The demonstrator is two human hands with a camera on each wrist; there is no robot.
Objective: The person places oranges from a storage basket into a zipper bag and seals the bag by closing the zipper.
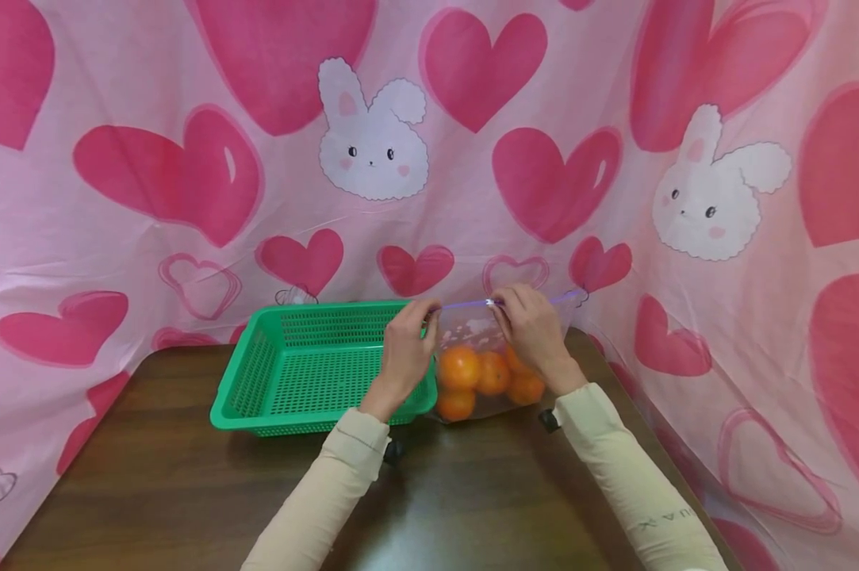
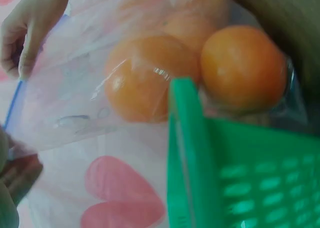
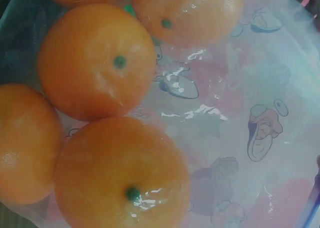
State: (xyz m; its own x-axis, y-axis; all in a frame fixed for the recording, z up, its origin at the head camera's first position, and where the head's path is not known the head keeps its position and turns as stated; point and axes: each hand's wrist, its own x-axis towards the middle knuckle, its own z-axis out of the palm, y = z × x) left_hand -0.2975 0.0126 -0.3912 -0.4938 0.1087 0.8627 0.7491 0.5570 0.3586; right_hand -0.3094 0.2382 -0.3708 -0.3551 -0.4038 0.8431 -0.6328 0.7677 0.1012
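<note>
A clear zip bag (image 1: pixel 475 327) of oranges (image 1: pixel 459 367) stands on the table, just right of a green basket. Its purple zip strip (image 1: pixel 465 304) runs along the top. My left hand (image 1: pixel 404 345) pinches the strip's left end, above the basket's right rim. Farther along, my right hand (image 1: pixel 532 327) grips the small white slider (image 1: pixel 491 302) between thumb and fingers. In the left wrist view, the strip (image 2: pixel 14 105) stretches between both hands. Close up in the right wrist view, several oranges (image 3: pixel 97 62) show through plastic printed with small cartoon figures (image 3: pixel 265 130).
The green basket (image 1: pixel 231 388), with perforated walls and nothing inside, sits at the back of the brown wooden table (image 1: pixel 465 500). Behind and at the right hangs a pink cloth (image 1: pixel 458 182) with hearts and rabbits, close to the table's edges.
</note>
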